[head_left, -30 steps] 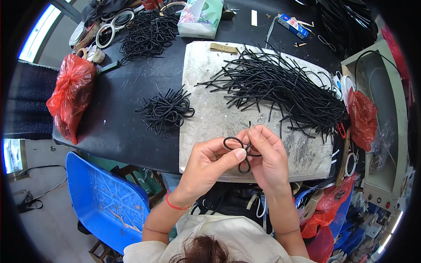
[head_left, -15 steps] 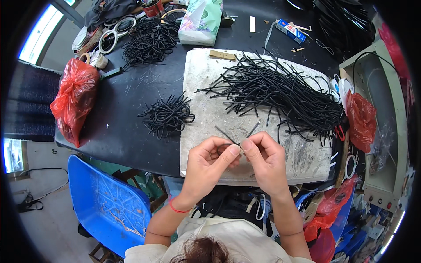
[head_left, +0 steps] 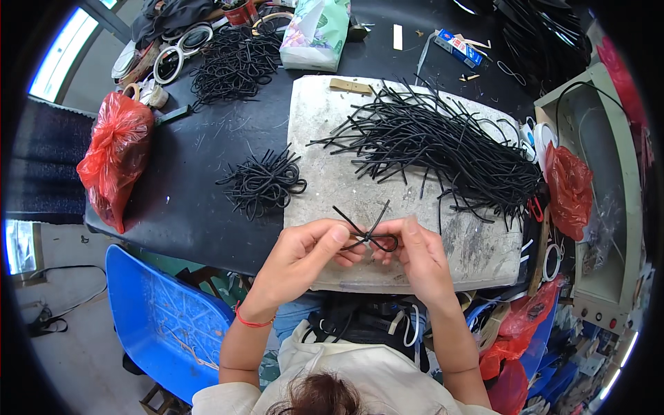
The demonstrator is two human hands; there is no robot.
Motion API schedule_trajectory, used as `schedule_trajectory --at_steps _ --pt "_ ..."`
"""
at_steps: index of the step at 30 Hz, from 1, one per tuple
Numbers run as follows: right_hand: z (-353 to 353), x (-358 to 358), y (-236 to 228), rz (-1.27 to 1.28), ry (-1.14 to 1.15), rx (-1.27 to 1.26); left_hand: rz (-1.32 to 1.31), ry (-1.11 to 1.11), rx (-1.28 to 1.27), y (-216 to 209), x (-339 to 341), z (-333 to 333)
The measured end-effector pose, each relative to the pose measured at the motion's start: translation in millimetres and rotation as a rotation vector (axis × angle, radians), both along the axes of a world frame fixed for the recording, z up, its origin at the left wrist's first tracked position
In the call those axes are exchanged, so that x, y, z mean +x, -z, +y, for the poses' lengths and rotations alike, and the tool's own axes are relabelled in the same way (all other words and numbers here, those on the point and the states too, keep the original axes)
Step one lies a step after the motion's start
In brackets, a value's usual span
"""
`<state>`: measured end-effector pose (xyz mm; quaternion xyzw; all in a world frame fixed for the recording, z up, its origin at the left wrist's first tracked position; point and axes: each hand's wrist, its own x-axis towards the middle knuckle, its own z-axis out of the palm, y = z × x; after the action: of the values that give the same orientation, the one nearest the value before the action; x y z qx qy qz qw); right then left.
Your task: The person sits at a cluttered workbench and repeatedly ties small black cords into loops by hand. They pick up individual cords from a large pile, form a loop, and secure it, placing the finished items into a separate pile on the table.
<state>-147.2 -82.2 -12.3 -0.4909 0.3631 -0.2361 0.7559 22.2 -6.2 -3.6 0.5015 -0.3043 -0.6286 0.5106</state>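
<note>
Watching from my end, I logged one black cord [head_left: 366, 237] mid-work at lower centre of frame, held over the near part of the pale board [head_left: 477, 256]. Small knot at its middle, two loose ends pointing up in a V, one open loop out to the right; the left side was partly hidden by the fingers.

Left hand [head_left: 302, 259]: narrow, thumb and fingers pinched on the cord's left side. Right hand [head_left: 423, 261]: fingers at the right loop, thumb raised; couldn't tell how firmly it gripped.

Progress, my read: this piece looked mostly formed, knot in place, loop shaped. Couldn't tell whether the knot was fully tight. It was not yet put down.

Done, apparently: a small pile of looped cords [head_left: 263, 183] left of centre, on the black table [head_left: 187, 162] against the board's left edge. The bigger cord heap [head_left: 232, 66] at upper left looked looped too, though too tangled to check each one.

Left over: the big bundle of loose cords [head_left: 443, 142], upper right of centre on the board, mostly straight and apparently unknotted. I couldn't count them.
</note>
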Motion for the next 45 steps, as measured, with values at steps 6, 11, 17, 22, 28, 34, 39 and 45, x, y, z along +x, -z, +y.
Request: schedule_trajectory --at_steps 6,11,17,22,28,34,39,45 --pt "-1 -1 3 -0.01 0.03 -0.045 0.146 -0.02 0.075 -4 1 -2" --pt "1 3 2 -0.002 -0.002 -0.028 -0.156 -0.102 -0.051 5 -12 1" --pt "0 4 -6 0.109 -0.064 -0.122 -0.139 -0.215 -0.074 10 -7 6" --pt "-1 9 -8 0.115 0.007 -0.269 -0.048 -0.274 -0.05 1 4 8" --pt "5 15 -9 0.068 0.01 -0.29 0.055 -0.232 -0.062 6 -10 7" --pt "8 14 -4 0.049 0.016 -0.216 -0.032 -0.116 0.041 9 -14 8" --pt "11 12 1 -0.046 0.028 -0.196 0.144 -0.003 0.131 -1 -12 9" --pt "19 16 -2 -0.116 0.117 -0.141 0.121 -0.006 0.097 -4 -13 12"
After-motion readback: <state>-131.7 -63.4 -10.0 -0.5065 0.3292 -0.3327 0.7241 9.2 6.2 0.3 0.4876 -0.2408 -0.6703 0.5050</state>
